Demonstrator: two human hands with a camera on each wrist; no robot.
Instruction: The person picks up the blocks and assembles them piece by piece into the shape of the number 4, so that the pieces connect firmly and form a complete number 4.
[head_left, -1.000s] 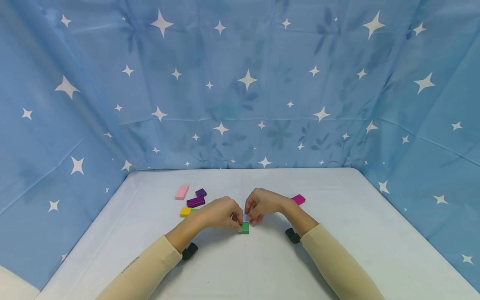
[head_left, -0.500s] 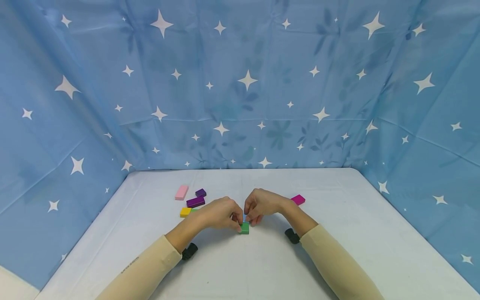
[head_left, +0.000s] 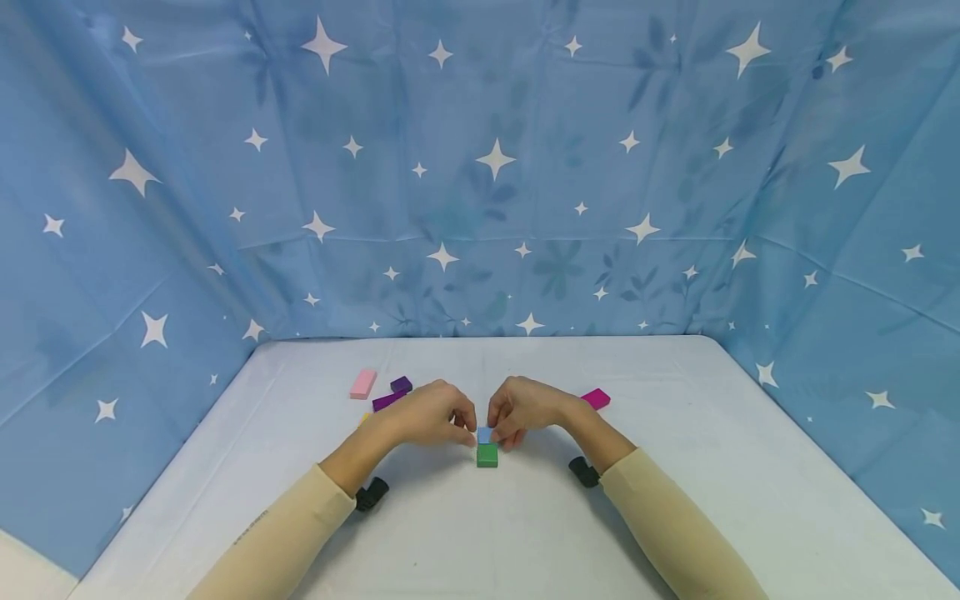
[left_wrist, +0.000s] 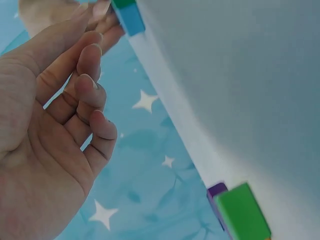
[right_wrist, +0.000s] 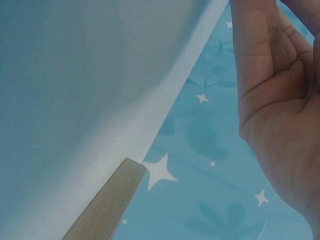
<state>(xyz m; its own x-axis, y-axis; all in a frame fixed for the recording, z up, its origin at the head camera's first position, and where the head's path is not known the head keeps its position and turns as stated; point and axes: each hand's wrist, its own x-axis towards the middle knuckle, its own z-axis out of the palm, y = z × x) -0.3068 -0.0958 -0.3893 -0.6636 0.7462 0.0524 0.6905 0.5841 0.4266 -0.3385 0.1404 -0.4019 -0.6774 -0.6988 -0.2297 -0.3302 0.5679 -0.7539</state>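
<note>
A green block lies flat near the middle of the white table, directly in front of a light blue block, and the two appear to touch. My right hand pinches the blue block by its right side with thumb and fingers; in the right wrist view this hand's fingertips are cut off. Just left of both blocks hovers my left hand, its fingers loosely curved around nothing. The left wrist view shows a gap between the left fingertips and the blue block.
Behind the left forearm lie a pink block, two purple blocks and a mostly hidden yellow block. Another green block shows in the left wrist view. A magenta block is beyond the right wrist. A starry blue curtain surrounds the table.
My left hand has let go of the green block and shifted slightly left and back, uncovering the blue block. The right hand has stayed nearly still.
</note>
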